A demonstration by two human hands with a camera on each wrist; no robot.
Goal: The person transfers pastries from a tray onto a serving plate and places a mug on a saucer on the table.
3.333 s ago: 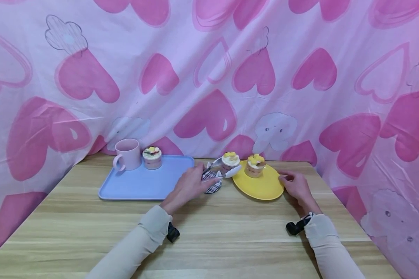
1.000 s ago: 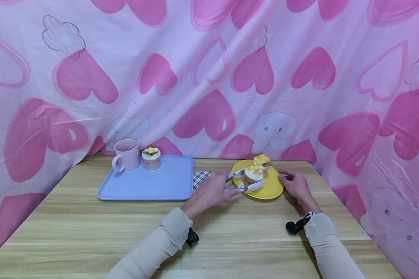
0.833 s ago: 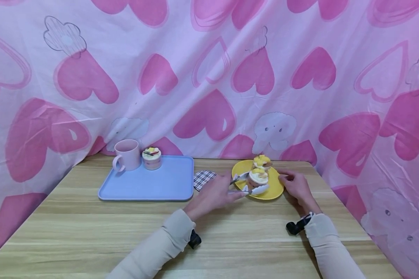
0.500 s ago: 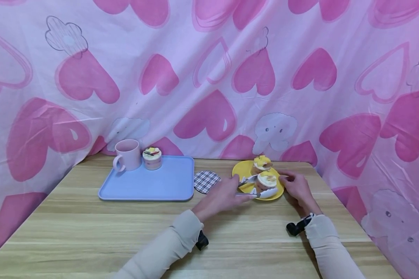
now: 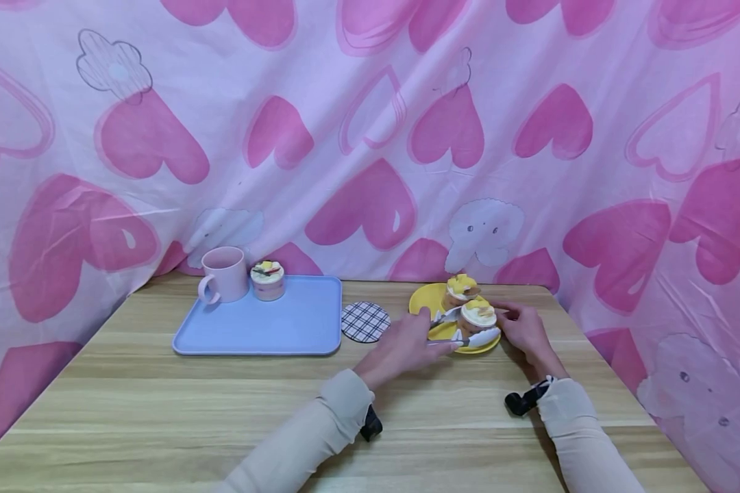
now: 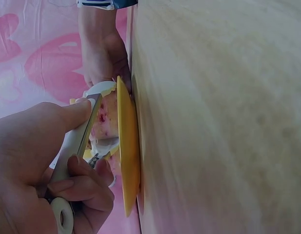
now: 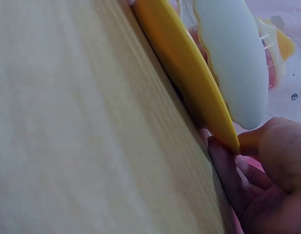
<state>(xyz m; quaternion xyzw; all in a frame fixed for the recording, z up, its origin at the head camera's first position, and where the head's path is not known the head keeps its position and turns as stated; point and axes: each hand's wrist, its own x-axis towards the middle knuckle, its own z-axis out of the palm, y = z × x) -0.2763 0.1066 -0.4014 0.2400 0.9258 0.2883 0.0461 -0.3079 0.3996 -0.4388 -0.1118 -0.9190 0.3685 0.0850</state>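
Note:
In the head view my left hand (image 5: pixel 401 348) grips a pair of tongs (image 5: pixel 484 337), whose white tips stand either side of a small dessert cup (image 5: pixel 478 315) topped with cream and yellow pieces. That cup is at the right of the yellow plate (image 5: pixel 424 296), in front of a second dessert cup (image 5: pixel 460 293). My right hand (image 5: pixel 524 332) pinches the plate's right rim. Up close in the right wrist view, thumb and fingers meet at the rim of the plate (image 7: pixel 189 73). The left wrist view shows thumb and fingers around the tongs (image 6: pixel 75 144); the cup's base is partly hidden.
A blue tray (image 5: pixel 259 335) lies at the left, bearing a pink mug (image 5: pixel 227 275) and a third dessert cup (image 5: pixel 268 282). Between tray and plate is a round checked coaster (image 5: pixel 365 322). A pink heart-patterned cloth (image 5: pixel 370 198) hangs behind the wooden table (image 5: pixel 191 424).
My left hand has carried the dessert cup in the tongs rightward, from above the coaster to the plate's right side. The coaster is now uncovered. My right hand has stayed on the rim.

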